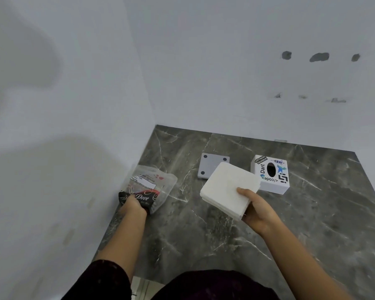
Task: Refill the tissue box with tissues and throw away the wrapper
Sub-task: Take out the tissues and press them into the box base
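my right hand (257, 210) pinches the white tissue stack (228, 189) above the marble counter (312, 224) just beside the stickered tissue box (270, 174), while my left hand (133, 205) grips what looks like the emptied dove wrapper (148, 188).

Soft even daylight, broad blurred shadows on left wall (52, 105), wide-angle edge bending
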